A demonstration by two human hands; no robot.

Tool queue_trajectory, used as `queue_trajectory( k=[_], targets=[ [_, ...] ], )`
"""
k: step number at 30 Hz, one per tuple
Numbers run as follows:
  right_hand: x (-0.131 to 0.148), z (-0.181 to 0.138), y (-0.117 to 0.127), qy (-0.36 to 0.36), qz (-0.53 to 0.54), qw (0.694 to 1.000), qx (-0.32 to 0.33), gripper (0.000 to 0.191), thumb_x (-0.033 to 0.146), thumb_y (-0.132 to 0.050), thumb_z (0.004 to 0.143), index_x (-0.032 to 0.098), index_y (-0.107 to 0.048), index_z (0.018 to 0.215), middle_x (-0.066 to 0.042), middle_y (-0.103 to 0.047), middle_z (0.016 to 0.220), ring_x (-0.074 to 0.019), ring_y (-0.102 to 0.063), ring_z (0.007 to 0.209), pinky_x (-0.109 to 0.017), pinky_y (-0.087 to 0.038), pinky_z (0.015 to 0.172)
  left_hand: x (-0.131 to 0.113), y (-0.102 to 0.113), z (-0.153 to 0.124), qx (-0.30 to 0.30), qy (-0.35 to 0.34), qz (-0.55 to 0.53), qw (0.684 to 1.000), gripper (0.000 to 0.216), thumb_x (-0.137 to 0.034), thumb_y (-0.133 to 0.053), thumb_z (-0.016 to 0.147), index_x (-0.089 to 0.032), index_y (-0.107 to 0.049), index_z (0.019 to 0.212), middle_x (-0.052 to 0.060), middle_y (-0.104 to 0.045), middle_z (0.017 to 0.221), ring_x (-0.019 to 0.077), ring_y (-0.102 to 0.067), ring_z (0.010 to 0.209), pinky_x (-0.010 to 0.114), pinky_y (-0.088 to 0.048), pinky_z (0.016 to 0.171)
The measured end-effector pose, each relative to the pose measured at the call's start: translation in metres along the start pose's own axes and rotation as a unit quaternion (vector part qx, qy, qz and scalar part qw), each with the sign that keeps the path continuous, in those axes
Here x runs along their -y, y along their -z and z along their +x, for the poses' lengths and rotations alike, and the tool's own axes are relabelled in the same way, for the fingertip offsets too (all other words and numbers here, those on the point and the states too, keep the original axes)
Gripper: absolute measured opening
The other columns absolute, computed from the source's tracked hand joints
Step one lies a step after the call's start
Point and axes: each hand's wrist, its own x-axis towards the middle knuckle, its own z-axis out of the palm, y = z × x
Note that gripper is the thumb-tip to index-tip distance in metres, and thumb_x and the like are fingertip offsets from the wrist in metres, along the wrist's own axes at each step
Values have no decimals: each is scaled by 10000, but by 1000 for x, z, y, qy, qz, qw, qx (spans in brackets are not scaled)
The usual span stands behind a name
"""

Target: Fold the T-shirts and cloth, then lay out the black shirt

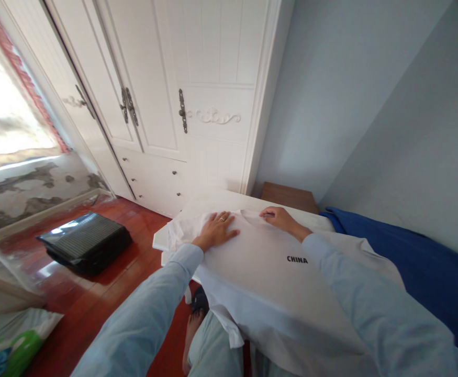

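A white T-shirt [260, 262] with black "CHINA" lettering lies spread over a white tabletop [229, 199], its lower part draping over the near edge toward my lap. Palm down, my left hand [218, 230] rests flat on the shirt left of its neckline, fingers outstretched, a ring on one finger. On the other side of the neckline, my right hand [279, 217] is closed with its fingertips pinched at the far edge of the cloth. The exact fold between those fingertips is hard to see.
A white wardrobe [213, 63] with dark handles stands behind the table. Blue fabric [421, 272] lies to the right, near a brown wooden surface [289, 196]. On the red floor sit a black plastic-wrapped bundle [87, 243] and a plastic bag [20, 335].
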Motion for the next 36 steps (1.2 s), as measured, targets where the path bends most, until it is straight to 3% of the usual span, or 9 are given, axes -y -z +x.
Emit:
queue_trajectory(
  k=[4, 11, 18, 26, 31, 36],
  targets=[
    [3, -1, 0, 28, -42, 998, -24, 180, 220, -724, 719, 196, -752, 895, -74, -754, 999, -243, -691, 949, -380, -513, 908, 1, -1, 1, -3, -3, -4, 1000, 744, -660, -290, 980, -166, -371, 1530, 157, -310, 1625, 280, -245, 1520, 500, -174, 1229],
    [3, -1, -5, 51, -116, 992, -28, 229, 158, -696, 726, 184, -723, 953, -81, -734, 1024, -243, -672, 978, -377, -501, 922, 3, -3, 2, -1, -1, -2, 1000, 745, -665, -291, 977, -170, -374, 1528, 152, -310, 1626, 275, -242, 1521, 497, -165, 1233],
    [2, -4, -2, 55, -172, 983, -17, 203, 239, -592, 891, 192, -760, 994, -86, -760, 1040, -236, -695, 978, -363, -517, 911, 2, -2, 1, -5, -6, -1, 1000, 754, -663, -289, 980, -152, -377, 1527, 157, -316, 1622, 279, -244, 1520, 502, -170, 1233],
    [3, -9, -7, -16, -184, 983, -19, 334, 249, -455, 982, 238, -751, 1136, -54, -729, 1232, -240, -662, 1183, -368, -479, 1039, 2, -3, 1, -5, -2, 2, 1000, 752, -664, -298, 979, -159, -372, 1532, 149, -316, 1624, 278, -243, 1520, 497, -166, 1237],
    [13, -10, -10, -56, -215, 974, -33, 348, 264, -422, 1003, 237, -702, 1207, -72, -739, 1208, -253, -691, 1115, -362, -503, 969, 3, -3, 2, -4, -5, 2, 1000, 759, -661, -299, 980, -147, -367, 1535, 155, -313, 1624, 284, -248, 1518, 505, -170, 1234],
    [14, -9, -11, -41, -228, 972, -35, 324, 328, -448, 1003, 242, -741, 1110, -55, -767, 1133, -248, -705, 1055, -343, -509, 927, 2, -2, 2, -6, -5, -1, 1000, 754, -662, -298, 979, -150, -379, 1528, 158, -324, 1619, 286, -253, 1516, 512, -178, 1230]
  ],
)
